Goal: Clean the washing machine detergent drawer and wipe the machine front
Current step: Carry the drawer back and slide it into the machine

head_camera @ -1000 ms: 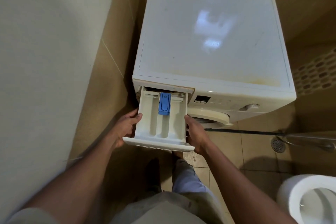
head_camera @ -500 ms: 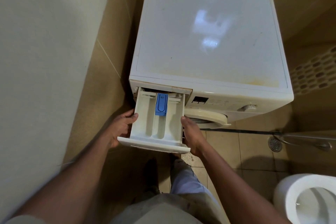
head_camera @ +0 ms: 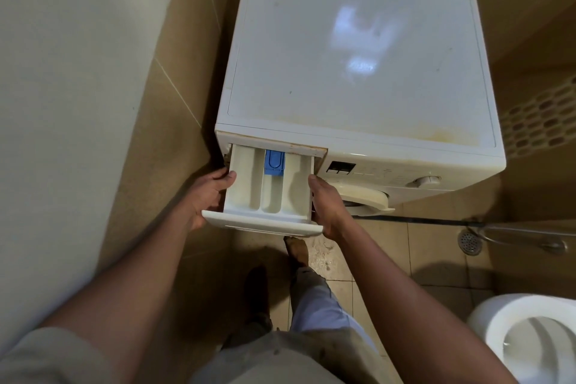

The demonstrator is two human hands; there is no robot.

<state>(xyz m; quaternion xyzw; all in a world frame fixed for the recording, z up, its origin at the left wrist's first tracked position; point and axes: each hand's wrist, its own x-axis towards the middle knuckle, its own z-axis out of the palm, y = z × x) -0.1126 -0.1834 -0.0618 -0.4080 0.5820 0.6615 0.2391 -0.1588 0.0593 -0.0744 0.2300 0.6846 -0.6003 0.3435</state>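
Note:
A white front-loading washing machine [head_camera: 358,56] stands against the tiled wall. Its white detergent drawer [head_camera: 246,193] sticks out of the slot at the machine's top left, with a blue insert [head_camera: 274,162] in the middle compartment, partly under the machine's top edge. My left hand [head_camera: 208,196] grips the drawer's left side. My right hand [head_camera: 327,206] grips its right side. The drawer's front panel [head_camera: 261,223] points toward me. Right of the slot are a small display [head_camera: 339,168] and a round dial [head_camera: 425,180].
A white wall fills the left, close to the machine. A white toilet bowl [head_camera: 526,333] sits at the lower right. A floor drain [head_camera: 470,241] and a metal hose lie on the tiled floor to the right. My legs and a foot are below the drawer.
The drawer has slid back into the machine; less of it and of the blue insert shows. Both hands kept their hold on its sides and moved forward with it.

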